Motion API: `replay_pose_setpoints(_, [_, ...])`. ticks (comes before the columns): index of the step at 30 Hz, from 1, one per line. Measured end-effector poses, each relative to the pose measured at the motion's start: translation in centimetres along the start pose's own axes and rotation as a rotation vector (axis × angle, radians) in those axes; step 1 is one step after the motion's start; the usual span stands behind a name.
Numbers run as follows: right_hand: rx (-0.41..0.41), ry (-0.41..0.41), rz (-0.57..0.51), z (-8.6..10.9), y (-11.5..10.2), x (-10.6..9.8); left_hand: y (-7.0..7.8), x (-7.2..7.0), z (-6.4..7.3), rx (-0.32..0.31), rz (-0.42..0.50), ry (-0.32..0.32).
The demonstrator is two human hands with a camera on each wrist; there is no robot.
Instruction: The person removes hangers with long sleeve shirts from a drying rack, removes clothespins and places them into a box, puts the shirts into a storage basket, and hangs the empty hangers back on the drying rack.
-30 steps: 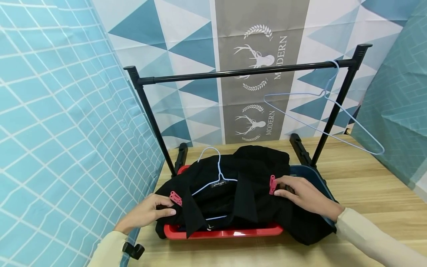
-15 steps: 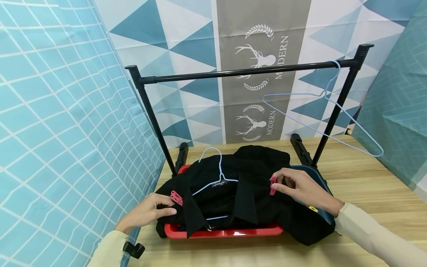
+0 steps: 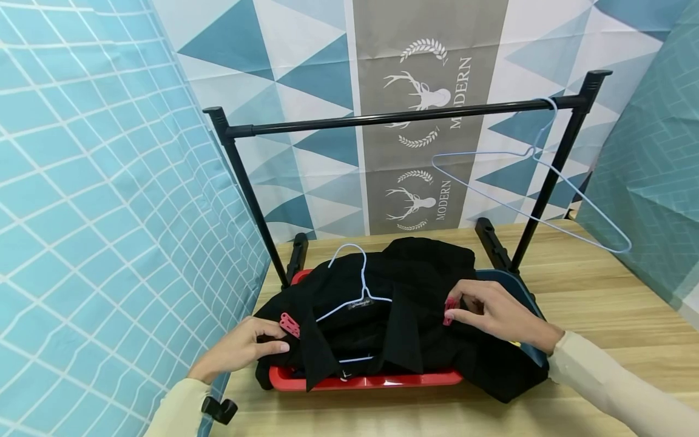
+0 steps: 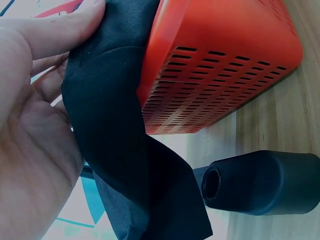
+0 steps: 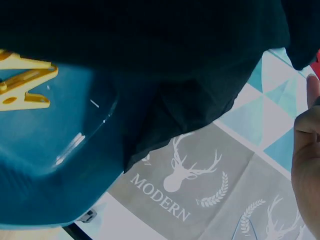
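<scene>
A black collared shirt (image 3: 426,261) lies spread over the red basket (image 3: 382,382), with a pale blue wire hanger (image 3: 363,273) inside its neck. My left hand (image 3: 240,349) pinches the shirt's edge at the left; in the left wrist view the cloth (image 4: 107,110) runs under the thumb. Beside those fingers a pink clothespin (image 3: 290,325) sits on the shirt's left shoulder. On the opposite shoulder my right hand (image 3: 499,312) holds another pink clothespin (image 3: 449,312) between thumb and fingers. Whether its tips bite the cloth and hanger is hard to tell.
A black rack (image 3: 404,116) stands behind the basket, with a second blue hanger (image 3: 483,153) on its right end. Partly under the shirt is a blue basin (image 3: 502,278); yellow clothespins (image 5: 25,85) lie in it. Black rack feet (image 3: 491,243) rest on the wooden table (image 3: 595,291).
My right fingers have come up over the top of the right clothespin, and it has shifted slightly down. The hanger hook has moved a little right. My left hand stays put.
</scene>
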State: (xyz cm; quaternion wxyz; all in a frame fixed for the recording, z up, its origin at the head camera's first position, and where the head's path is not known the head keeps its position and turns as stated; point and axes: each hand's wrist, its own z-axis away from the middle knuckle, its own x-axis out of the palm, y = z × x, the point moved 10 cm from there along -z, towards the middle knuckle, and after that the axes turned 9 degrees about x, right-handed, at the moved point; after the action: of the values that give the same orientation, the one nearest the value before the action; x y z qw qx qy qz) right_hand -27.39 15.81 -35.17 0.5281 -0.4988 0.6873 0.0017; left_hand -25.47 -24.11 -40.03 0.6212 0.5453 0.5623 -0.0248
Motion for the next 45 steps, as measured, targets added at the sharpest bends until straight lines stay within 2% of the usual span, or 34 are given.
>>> replay_pose_setpoints(9, [-0.079,0.045,-0.038,0.2,-0.9,-0.3,0.3,0.0,0.0,0.017,0.013,0.001])
replay_pose_setpoints(20, [-0.012,0.088,-0.071,0.3,-0.6,-1.8,0.5,0.0,0.1,0.006,0.006,-0.003])
replay_pose_setpoints(28, [-0.003,0.128,-0.083,0.3,-0.5,-2.9,0.4,0.0,0.2,-0.014,0.005,-0.006])
replay_pose_setpoints(30, [0.01,0.141,-0.084,0.4,-0.4,-3.1,0.4,0.0,0.2,-0.012,0.007,-0.006])
replay_pose_setpoints(39, [0.169,0.144,-0.106,0.7,1.5,-3.1,0.5,-0.1,0.3,0.006,0.004,0.001])
replay_pose_setpoints(45, [0.195,0.149,-0.082,1.0,2.3,-2.9,0.5,-0.1,0.2,0.0,-0.005,0.001])
